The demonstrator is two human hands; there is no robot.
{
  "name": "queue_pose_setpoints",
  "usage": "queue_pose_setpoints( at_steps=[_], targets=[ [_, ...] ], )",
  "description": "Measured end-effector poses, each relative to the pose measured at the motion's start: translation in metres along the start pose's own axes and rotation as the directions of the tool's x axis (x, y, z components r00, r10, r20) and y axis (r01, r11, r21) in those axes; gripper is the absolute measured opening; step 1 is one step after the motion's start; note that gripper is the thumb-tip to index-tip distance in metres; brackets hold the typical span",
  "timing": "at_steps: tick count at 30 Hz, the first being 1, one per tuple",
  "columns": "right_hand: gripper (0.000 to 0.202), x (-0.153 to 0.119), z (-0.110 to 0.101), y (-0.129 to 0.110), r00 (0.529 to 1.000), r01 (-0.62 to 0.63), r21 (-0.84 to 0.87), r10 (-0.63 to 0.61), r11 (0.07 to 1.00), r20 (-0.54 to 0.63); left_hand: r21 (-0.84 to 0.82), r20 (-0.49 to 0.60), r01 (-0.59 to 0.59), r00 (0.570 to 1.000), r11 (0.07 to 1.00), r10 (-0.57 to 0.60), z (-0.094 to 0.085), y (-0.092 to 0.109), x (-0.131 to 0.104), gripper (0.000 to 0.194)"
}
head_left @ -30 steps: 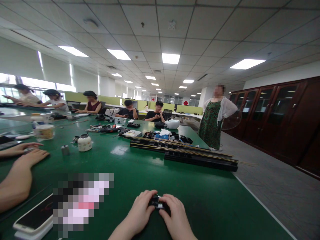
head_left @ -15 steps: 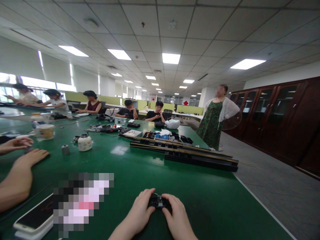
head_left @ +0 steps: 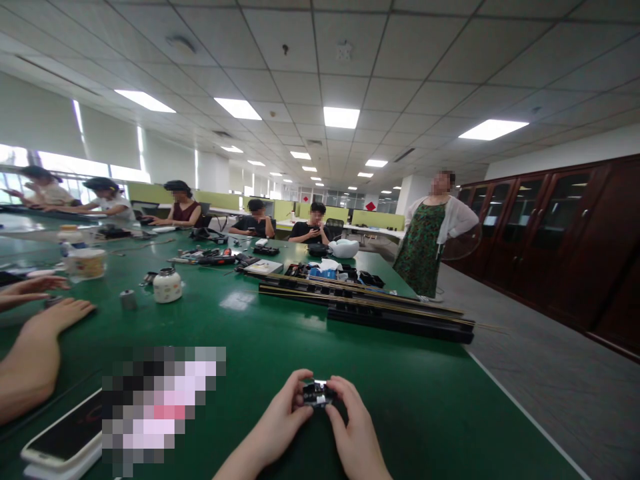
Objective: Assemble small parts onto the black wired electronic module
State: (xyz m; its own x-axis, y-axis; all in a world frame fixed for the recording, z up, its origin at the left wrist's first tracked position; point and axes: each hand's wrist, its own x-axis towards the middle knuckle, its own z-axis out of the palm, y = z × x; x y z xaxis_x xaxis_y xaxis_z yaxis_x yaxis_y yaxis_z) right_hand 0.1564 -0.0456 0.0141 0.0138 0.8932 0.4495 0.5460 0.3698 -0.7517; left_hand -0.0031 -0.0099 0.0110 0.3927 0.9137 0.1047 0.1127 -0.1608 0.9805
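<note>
Far left, co-worker's hands [head_left: 63, 315] on the green table [head_left: 240, 373], one flat, fingers extended. Lower left: white-edged phone [head_left: 63, 430], dark screen, faint reddish mark too small to read; pixelated patch [head_left: 167, 403] beside it, any writing there blurred out. Farther back, clear tub [head_left: 87, 265] with yellowish contents and white bottle [head_left: 71, 239], label print too small to read. Then grey metal cylinder [head_left: 128, 301], upright, near white jar [head_left: 167, 287] with little printed motifs, brand can't be told. Behind, loose tools [head_left: 213, 258], black with orange bits, then white flat box [head_left: 264, 267], marking illegible. Front centre: left hand [head_left: 289, 407] pinching left end of small black device [head_left: 319, 395], thumb near side, fingers far side; device has shiny metal parts, is between both hands over the table; right hand [head_left: 349, 407] pinching its right end likewise. Beyond it, long black rails [head_left: 400, 323] with thin brass-coloured rods on top. Red diamond sign [head_left: 370, 207] in background, text unreadable. Right: standing person [head_left: 427, 240], patterned green dress, then dark wooden cabinets [head_left: 547, 227].
</note>
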Motion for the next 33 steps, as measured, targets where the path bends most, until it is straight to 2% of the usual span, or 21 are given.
queue_pose_setpoints(
  at_steps=[4,12,22,29,33],
  targets=[
    [0.03,0.0,0.001,0.001,1.0,-0.014,-0.007,0.014,1.0,0.014,-0.026,-0.018,0.007,1.0,1.0,-0.008,0.0,-0.002,0.0,0.053],
    [0.033,-0.001,0.0,-0.003,1.0,-0.026,-0.025,0.026,0.999,0.015,0.041,-0.03,-0.005,1.0,0.999,0.007,-0.001,-0.01,0.0,0.043],
    [0.036,-0.002,0.0,-0.003,1.0,-0.015,-0.034,0.016,0.999,0.007,0.094,-0.043,0.038,0.998,0.995,-0.034,0.0,0.001,-0.002,0.044],
    [0.035,-0.001,-0.001,-0.005,0.998,-0.029,-0.029,0.031,0.999,0.055,0.082,-0.066,0.018,0.998,0.996,-0.013,0.0,-0.003,-0.001,0.039],
    [0.03,-0.001,-0.001,-0.006,0.997,-0.058,-0.023,0.06,0.998,0.058,0.052,-0.032,-0.001,0.999,0.999,0.003,0.0,0.0,-0.003,0.035]
  ],
)
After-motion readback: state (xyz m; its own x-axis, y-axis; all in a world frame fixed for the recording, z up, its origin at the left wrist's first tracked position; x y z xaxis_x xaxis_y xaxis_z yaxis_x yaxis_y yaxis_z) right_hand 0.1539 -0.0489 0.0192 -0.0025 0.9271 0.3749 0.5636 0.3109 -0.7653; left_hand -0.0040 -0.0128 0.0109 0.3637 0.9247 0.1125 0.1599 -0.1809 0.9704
